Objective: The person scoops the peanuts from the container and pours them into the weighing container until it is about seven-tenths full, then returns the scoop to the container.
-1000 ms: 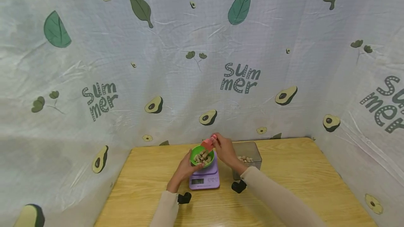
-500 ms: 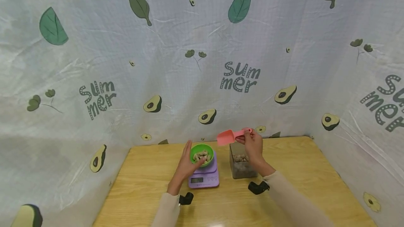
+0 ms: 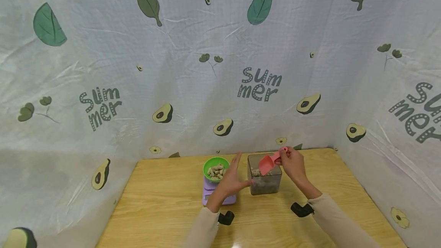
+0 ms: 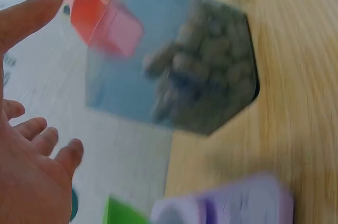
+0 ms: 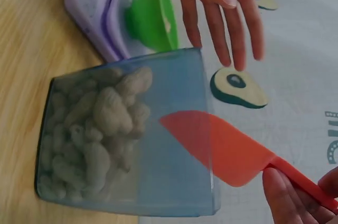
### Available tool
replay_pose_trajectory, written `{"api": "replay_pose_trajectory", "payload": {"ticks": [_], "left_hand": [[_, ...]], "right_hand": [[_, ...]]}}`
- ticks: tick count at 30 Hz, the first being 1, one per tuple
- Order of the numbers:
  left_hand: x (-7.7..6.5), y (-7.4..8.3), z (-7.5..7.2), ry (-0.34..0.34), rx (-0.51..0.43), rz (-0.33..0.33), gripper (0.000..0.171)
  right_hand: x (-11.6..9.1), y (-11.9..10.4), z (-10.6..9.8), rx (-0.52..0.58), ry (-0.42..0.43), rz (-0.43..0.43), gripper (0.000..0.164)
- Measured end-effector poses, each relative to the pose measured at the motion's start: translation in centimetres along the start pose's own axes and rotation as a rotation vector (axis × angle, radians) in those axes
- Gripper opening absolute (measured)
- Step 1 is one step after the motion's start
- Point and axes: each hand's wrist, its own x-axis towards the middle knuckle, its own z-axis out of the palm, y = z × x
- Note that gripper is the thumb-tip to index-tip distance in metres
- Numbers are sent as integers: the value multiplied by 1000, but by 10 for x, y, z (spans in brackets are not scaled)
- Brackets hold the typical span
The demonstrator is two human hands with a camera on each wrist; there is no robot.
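Observation:
My right hand (image 3: pixel 293 165) pinches the handle of a pink scoop (image 3: pixel 266 164). The scoop's blade tilts down into the mouth of a clear grey plastic container (image 3: pixel 264 186). Peanuts in their shells (image 5: pixel 95 145) fill the lower part of that container, below the scoop in the right wrist view. With fingers straight and spread, my left hand (image 3: pixel 230 182) is beside the container's left wall; whether the thumb touches it I cannot tell. A green bowl (image 3: pixel 206 169) holding several peanuts sits on a purple kitchen scale (image 3: pixel 208 186). My left hand partly covers the scale and its display.
The wooden table (image 3: pixel 165 202) stretches out on both sides and in front. Behind it hangs a pale curtain (image 3: pixel 193 87) printed with avocados and leaves, coming down at the table's back edge. A black wrist mount (image 3: pixel 226 217) sits under the left wrist.
The scoop tipped over the bowl a second ago, then moved right, and is now lowered into the container. My left hand has left the bowl and shifted right to the container's side.

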Motion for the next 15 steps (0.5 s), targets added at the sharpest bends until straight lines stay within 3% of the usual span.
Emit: {"api": "replay_pose_trajectory", "payload": {"ticks": [6,10,15], "left_hand": [[21,1,27,-61,-22,-29,121],[26,-6,35,-83,-61,-49,120],[30,-8,40,-57,-55,-28,114]], "right_hand": [[8,12,12,-198,-55,-59,25],[12,16,24,-307,-50,-115,25],[12,15,37,-349,-120,-139,29]]}}
